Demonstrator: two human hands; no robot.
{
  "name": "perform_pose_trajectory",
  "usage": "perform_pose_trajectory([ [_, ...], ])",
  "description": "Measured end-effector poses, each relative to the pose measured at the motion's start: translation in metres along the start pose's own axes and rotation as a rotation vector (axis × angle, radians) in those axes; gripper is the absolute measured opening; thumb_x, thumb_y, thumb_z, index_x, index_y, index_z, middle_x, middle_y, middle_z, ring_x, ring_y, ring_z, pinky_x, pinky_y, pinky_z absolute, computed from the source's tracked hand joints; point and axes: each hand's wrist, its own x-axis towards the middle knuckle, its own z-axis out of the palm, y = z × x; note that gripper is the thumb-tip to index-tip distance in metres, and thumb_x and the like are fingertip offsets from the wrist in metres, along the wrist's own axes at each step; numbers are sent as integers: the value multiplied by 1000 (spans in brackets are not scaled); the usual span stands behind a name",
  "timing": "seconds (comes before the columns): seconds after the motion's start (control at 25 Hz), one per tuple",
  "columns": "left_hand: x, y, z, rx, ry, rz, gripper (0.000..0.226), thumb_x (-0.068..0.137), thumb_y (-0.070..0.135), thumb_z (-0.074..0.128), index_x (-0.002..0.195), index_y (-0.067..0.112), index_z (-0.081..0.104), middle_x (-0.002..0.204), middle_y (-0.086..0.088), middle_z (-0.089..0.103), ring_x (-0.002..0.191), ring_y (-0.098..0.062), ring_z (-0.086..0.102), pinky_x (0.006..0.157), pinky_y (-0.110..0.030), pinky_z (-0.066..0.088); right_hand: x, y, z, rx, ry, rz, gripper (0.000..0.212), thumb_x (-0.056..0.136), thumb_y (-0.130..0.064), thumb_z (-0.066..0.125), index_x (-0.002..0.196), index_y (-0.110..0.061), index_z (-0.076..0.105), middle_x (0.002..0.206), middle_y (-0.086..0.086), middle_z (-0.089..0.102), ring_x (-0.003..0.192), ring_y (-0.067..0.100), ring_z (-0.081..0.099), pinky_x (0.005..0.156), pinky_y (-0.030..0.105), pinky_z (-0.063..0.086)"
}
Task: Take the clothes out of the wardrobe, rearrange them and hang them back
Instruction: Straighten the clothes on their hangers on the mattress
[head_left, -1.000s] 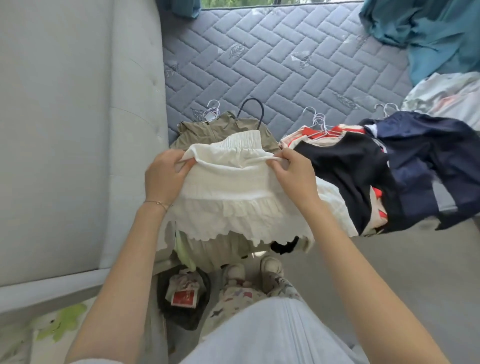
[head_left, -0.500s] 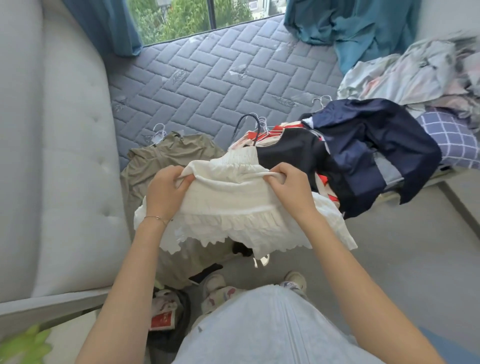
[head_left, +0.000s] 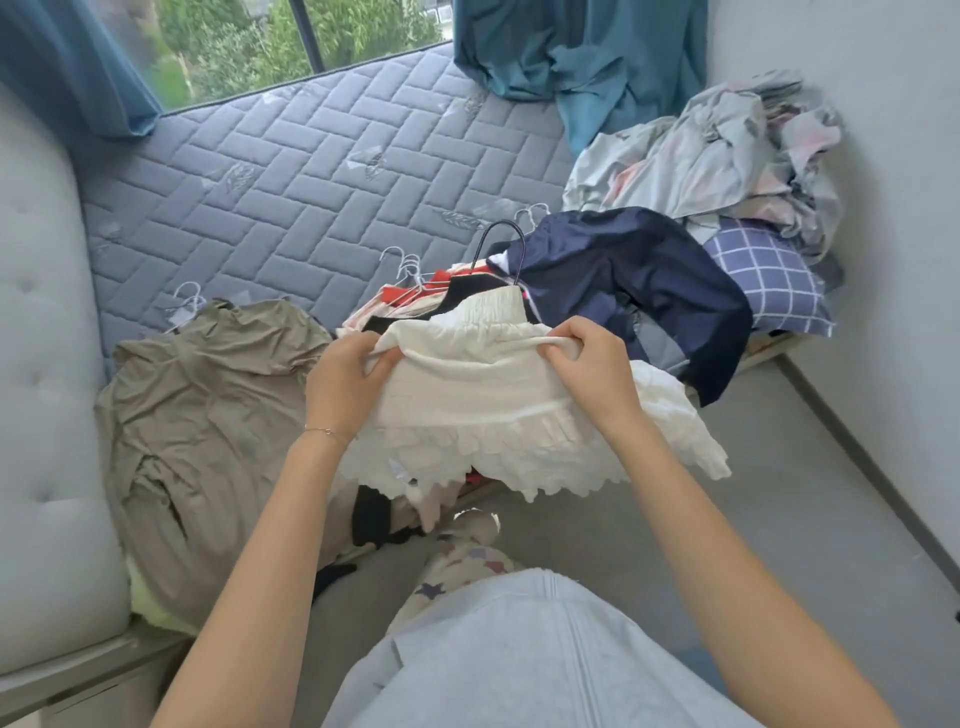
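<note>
A white ruffled skirt (head_left: 483, 415) on a black hanger (head_left: 501, 247) is held up over the bed's front edge. My left hand (head_left: 345, 382) grips its left side near the waistband, and my right hand (head_left: 587, 364) pinches the right side. Behind it lies a pile of red, black and pale clothes (head_left: 415, 306) on white hangers (head_left: 408, 265). A navy garment (head_left: 634, 280) lies to the right of that pile. An olive-green dress (head_left: 208, 415) on a white hanger is spread flat at the left.
The grey quilted mattress (head_left: 291, 208) fills the far part of the view, with a padded headboard (head_left: 47, 415) at the left. A heap of pale bedding (head_left: 717, 156) and a blue checked pillow (head_left: 769, 280) sit at the right wall. Teal curtains (head_left: 571, 57) hang by the window.
My view has swung to the right and up. Both hands carried the white skirt rightward, off the olive dress and in front of the red-and-black pile and navy garment.
</note>
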Motion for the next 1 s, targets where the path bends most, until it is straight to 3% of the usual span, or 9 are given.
perform_pose_trajectory([
  [0.16, 47, 31, 40, -23, -2, 54, 22, 91, 30, 64, 77, 13, 60, 75, 1, 56, 74, -21, 50, 63, -35, 38, 50, 26, -31, -21, 2, 11, 6, 84, -19, 67, 84, -13, 66, 82, -9, 65, 83, 11, 58, 71, 21, 42],
  [0.32, 105, 52, 80, -35, -29, 28, 20, 91, 31, 62, 89, 13, 68, 83, 0, 63, 79, -21, 54, 66, -33, 38, 109, 43, -57, -43, -10, 9, 7, 85, -19, 66, 84, -12, 66, 82, -5, 65, 83, 14, 59, 75, 31, 47],
  [0.6, 191, 106, 135, -66, -62, 20, 18, 93, 28, 60, 92, 11, 67, 78, 7, 54, 76, -17, 49, 67, -32, 37, 203, 68, -107, -51, -8, 18, 18, 89, -28, 66, 85, -11, 65, 83, -2, 65, 82, 13, 58, 75, 32, 48],
  [0.76, 225, 137, 160, -26, -63, 10, 20, 93, 30, 59, 81, 13, 61, 73, 5, 52, 70, -16, 45, 56, -29, 32, 248, 87, -134, -29, -14, 27, 22, 89, -33, 66, 80, -12, 64, 77, -3, 64, 77, 12, 58, 71, 31, 48],
  [1.0, 256, 185, 209, -7, -41, -80, 22, 93, 25, 59, 76, 12, 56, 72, 2, 50, 70, -20, 45, 61, -36, 35, 323, 128, -175, -25, -95, -7, 27, 88, -42, 66, 83, -15, 65, 80, -8, 65, 78, 6, 58, 71, 26, 47],
])
